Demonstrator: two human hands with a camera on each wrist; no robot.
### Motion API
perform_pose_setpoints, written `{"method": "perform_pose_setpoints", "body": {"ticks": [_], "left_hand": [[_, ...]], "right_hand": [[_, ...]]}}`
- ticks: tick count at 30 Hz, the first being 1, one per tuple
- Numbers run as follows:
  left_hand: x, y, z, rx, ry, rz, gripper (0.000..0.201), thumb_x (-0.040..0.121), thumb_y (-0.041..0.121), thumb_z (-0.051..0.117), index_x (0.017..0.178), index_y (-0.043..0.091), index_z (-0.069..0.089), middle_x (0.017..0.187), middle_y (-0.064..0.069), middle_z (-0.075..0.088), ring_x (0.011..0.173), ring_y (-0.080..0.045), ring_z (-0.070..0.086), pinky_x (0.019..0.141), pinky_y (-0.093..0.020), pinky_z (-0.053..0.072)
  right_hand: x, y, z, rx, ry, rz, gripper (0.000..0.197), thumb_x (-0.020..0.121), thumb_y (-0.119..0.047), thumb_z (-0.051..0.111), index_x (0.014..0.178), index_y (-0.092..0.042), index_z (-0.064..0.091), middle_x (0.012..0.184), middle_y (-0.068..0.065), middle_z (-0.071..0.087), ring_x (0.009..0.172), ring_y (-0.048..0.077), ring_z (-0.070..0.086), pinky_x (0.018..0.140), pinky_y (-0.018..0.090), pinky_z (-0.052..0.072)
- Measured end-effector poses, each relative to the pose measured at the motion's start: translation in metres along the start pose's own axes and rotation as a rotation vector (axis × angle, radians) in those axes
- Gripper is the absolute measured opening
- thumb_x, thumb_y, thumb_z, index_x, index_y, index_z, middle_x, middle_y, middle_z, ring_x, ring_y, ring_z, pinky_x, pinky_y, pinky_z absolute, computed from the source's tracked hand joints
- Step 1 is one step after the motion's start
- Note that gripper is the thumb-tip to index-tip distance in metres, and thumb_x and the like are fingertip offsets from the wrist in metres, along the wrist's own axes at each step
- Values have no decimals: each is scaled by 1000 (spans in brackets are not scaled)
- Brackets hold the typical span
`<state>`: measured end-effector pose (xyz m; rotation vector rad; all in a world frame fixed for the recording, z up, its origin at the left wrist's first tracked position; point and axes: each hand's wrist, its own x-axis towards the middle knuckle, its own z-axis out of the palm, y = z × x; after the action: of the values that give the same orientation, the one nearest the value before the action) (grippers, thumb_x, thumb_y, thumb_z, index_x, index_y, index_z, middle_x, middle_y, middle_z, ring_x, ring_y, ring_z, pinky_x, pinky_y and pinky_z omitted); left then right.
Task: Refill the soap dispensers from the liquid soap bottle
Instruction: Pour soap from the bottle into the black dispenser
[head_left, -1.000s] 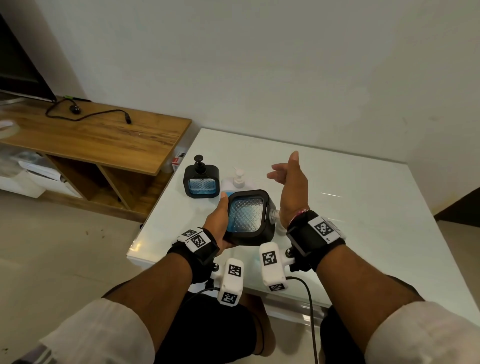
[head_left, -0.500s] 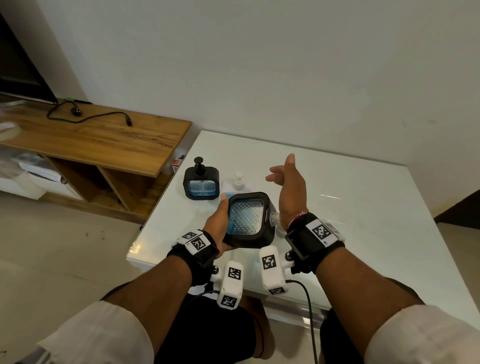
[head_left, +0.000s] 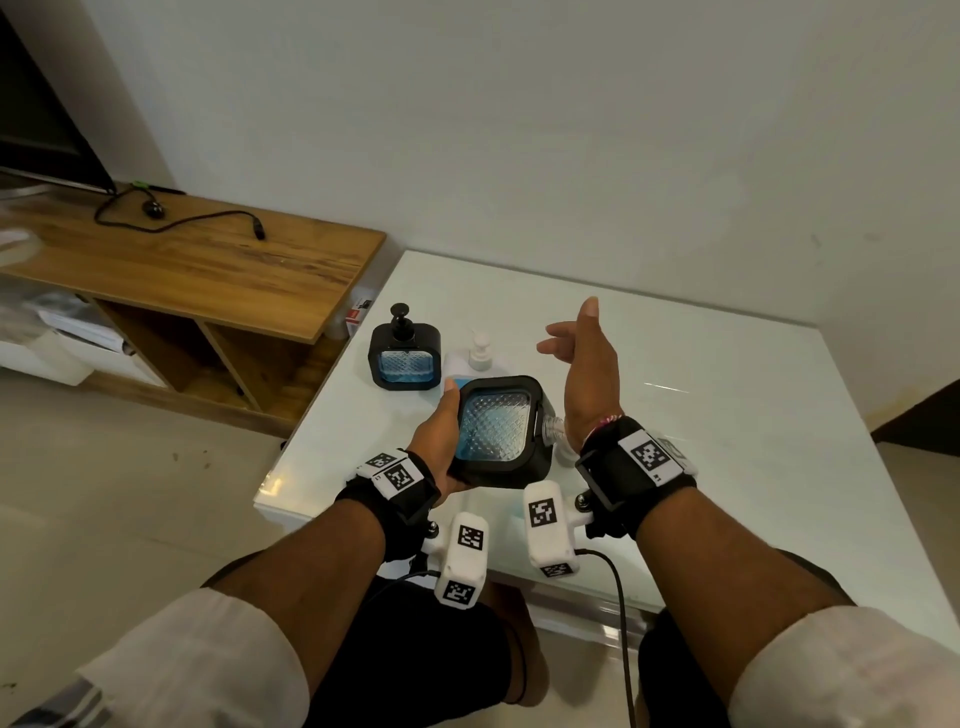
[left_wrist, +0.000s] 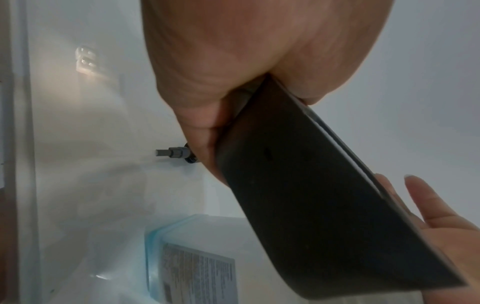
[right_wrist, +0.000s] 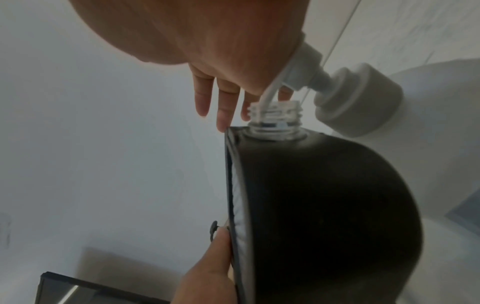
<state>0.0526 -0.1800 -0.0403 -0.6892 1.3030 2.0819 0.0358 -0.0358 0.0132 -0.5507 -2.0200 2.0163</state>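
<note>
My left hand (head_left: 441, 436) grips a black square soap dispenser (head_left: 496, 426) tipped on its side above the table's near edge. Its clear threaded neck (head_left: 551, 427) has no cap and points right. Blue liquid lies low behind its patterned window. My right hand (head_left: 587, 374) is held open just right of the neck, fingers straight, holding nothing. In the right wrist view the neck (right_wrist: 275, 119) lies below my fingers (right_wrist: 223, 98), with a white pump head (right_wrist: 358, 98) beside it. The liquid soap bottle (head_left: 479, 349), white pump and blue contents, stands behind the held dispenser.
A second black dispenser (head_left: 404, 358) with its black pump on stands at the white table's (head_left: 727, 415) left side. A wooden TV unit (head_left: 208, 270) with a cable (head_left: 182, 221) and a screen (head_left: 41, 130) is further left. A wall stands behind the table.
Almost nothing: my right hand has drifted slightly up and away, still open. The dispenser stays tipped in my left hand.
</note>
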Motion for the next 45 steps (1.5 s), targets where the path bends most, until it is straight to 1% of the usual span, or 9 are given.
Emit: {"method": "perform_pose_setpoints", "body": {"ticks": [5,8,16,20,25,30,37,41,45], "left_hand": [[1,0,0,8,10,-4,61,98,70,40,113,18,68,114,-15,74,98,-31,71,75,-44,59],[0,-1,1,14,16,-9,64,97,71,41,120,17,67,116,-16,74,101,-33,71,76,-44,60],[-2,-2,2,12,16,-9,66,96,73,41,126,18,64,120,-15,72,104,-34,70,77,-46,60],[-2,-1,2,25,29,-5,68,96,73,41,129,18,63,120,-15,73,102,-32,71,72,-43,60],[-3,-2,3,14,34,-7,68,96,72,42,131,17,62,120,-15,72,101,-33,71,71,-43,60],[-6,-2,4,14,13,1,60,99,70,39,112,19,67,106,-12,75,93,-29,71,70,-41,58],[-7,-1,4,21,23,-17,61,98,71,39,112,19,67,104,-11,75,92,-28,71,68,-40,58],[-9,-1,3,31,22,-6,58,98,70,39,108,20,67,92,-8,77,86,-26,72,63,-38,58],[-11,0,4,33,11,-1,57,100,69,38,108,20,67,98,-9,75,87,-26,71,65,-38,58]], "right_hand": [[-3,8,2,-89,8,-23,61,101,-56,26,100,-9,65,93,8,68,90,14,60,71,21,35],[-5,11,3,-129,15,-55,58,101,-56,28,98,-10,65,91,7,68,88,15,61,71,21,38],[-3,4,0,-37,-10,-25,61,101,-56,25,105,-10,65,98,9,69,93,9,58,73,20,34],[-5,8,2,-144,-10,-61,56,101,-55,28,99,-12,64,90,6,68,87,13,59,73,24,37],[-7,12,3,-215,-40,-103,53,100,-57,29,96,-18,64,88,0,68,89,13,60,82,30,41],[-9,4,-1,-45,-41,-44,58,102,-53,26,104,-11,65,97,10,69,91,8,58,73,20,34],[-7,9,0,-147,-36,-87,52,102,-53,29,97,-14,63,89,6,68,86,9,58,71,20,36],[-6,9,-1,-88,-56,-80,53,101,-53,30,98,-13,65,92,9,70,95,16,61,76,22,37],[-6,6,-3,-21,-46,-72,62,87,-66,28,98,-17,65,97,8,70,99,16,61,77,26,36]]}}
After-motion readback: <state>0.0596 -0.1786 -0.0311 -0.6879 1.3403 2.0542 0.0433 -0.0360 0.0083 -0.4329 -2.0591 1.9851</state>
